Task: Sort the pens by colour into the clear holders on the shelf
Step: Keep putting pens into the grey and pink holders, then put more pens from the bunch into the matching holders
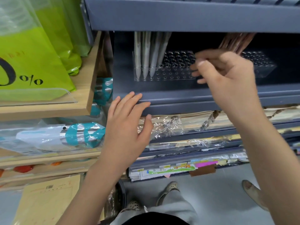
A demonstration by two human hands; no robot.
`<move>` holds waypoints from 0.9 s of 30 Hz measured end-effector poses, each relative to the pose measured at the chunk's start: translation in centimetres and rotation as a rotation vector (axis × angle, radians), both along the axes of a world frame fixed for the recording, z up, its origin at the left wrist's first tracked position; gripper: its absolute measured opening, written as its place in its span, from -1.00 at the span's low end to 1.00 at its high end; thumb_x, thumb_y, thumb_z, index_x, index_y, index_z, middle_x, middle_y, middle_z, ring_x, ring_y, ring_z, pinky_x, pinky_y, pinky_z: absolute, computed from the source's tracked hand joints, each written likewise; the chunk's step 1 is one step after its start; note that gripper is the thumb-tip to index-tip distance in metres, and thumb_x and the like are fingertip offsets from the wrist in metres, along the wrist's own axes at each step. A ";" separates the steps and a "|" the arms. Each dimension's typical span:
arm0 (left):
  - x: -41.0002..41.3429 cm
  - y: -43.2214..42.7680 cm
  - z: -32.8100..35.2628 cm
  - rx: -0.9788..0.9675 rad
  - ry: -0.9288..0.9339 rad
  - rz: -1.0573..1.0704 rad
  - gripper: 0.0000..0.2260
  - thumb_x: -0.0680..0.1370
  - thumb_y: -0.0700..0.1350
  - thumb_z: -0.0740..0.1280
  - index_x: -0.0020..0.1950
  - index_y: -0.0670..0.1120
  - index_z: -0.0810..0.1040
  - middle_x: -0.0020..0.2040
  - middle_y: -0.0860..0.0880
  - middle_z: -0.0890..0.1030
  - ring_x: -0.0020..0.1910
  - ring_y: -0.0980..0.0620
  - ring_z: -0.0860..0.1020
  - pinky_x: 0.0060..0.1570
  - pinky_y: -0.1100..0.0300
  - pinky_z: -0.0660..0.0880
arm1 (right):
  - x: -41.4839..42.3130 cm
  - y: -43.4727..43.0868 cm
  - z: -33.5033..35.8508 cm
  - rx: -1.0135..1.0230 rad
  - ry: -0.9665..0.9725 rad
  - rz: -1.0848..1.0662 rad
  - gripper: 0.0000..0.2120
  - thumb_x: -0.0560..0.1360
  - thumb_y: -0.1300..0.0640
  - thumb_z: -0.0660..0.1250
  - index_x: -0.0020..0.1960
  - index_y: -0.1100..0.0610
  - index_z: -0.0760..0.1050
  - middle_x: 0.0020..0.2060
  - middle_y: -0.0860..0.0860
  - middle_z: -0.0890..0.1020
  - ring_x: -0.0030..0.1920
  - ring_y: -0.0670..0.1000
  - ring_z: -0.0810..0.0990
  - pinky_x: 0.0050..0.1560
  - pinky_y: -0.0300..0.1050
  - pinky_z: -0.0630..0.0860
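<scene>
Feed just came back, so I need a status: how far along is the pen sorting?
Done: pale grey pens stand at the left end of the left holder; pinkish pens rise at the right holder. In hand: the right hand is curled before the holders, blurred, no pen discernible; the left hand rests on the shelf edge. Left: most holes show empty.

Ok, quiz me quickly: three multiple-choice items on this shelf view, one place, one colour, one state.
1. Where in the left clear holder do the pale pens stand? A left end; B middle; C right end.
2. Colour of the right-side pens behind the right hand? A blue; B pinkish-brown; C green.
3. The left hand? A grips a pen; B out of view; C rests flat on the shelf edge.
1A, tips fill its leftmost holes; 2B, that tint shows above the knuckles; 3C, straight fingers lie on it.
</scene>
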State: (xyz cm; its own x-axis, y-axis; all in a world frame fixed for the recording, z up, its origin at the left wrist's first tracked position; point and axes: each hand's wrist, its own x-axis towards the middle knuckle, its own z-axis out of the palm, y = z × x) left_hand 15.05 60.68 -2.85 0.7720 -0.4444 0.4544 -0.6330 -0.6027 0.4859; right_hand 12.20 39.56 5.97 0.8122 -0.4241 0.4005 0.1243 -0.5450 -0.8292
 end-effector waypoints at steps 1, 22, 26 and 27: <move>-0.4 0.2 0.4 -0.075 0.055 -0.030 -0.73 0.59 -0.10 0.27 0.24 -0.13 0.61 0.31 -0.04 0.57 0.43 -0.01 0.42 0.51 -0.01 0.19 | -1.1 -0.1 -0.3 0.002 0.001 0.005 -0.90 0.54 0.11 0.33 0.00 0.01 0.61 -0.16 -0.04 0.71 -0.09 -0.03 0.69 0.02 0.08 0.62; -19.8 0.1 -26.5 -0.094 1.515 0.401 -0.83 0.66 -0.29 0.24 -0.04 -0.31 0.58 -0.20 -0.26 0.67 -0.27 -0.16 0.58 -0.33 0.12 0.55 | -40.6 -6.0 -36.3 0.749 1.081 -0.434 -0.96 0.51 0.18 0.39 -0.08 0.11 0.62 -0.26 0.06 0.69 -0.33 0.01 0.66 -0.32 -0.13 0.53; -23.8 -2.4 -26.2 -0.066 1.553 0.472 -0.86 0.65 -0.33 0.22 -0.04 -0.32 0.55 -0.25 -0.24 0.60 -0.40 -0.13 0.58 -0.58 0.29 0.48 | -47.2 -7.2 -38.0 0.750 1.118 -0.440 -0.93 0.49 0.18 0.39 -0.15 0.07 0.62 -0.32 -0.01 0.70 -0.38 -0.04 0.65 -0.29 -0.15 0.53; -24.7 -3.1 -25.9 -0.067 1.556 0.465 -0.86 0.64 -0.34 0.24 -0.07 -0.31 0.54 -0.32 -0.22 0.61 -0.48 -0.07 0.60 -0.59 0.31 0.48 | -48.7 -7.6 -38.2 0.749 1.124 -0.434 -0.93 0.49 0.16 0.38 -0.15 0.06 0.62 -0.34 -0.03 0.69 -0.38 -0.05 0.66 -0.31 -0.16 0.52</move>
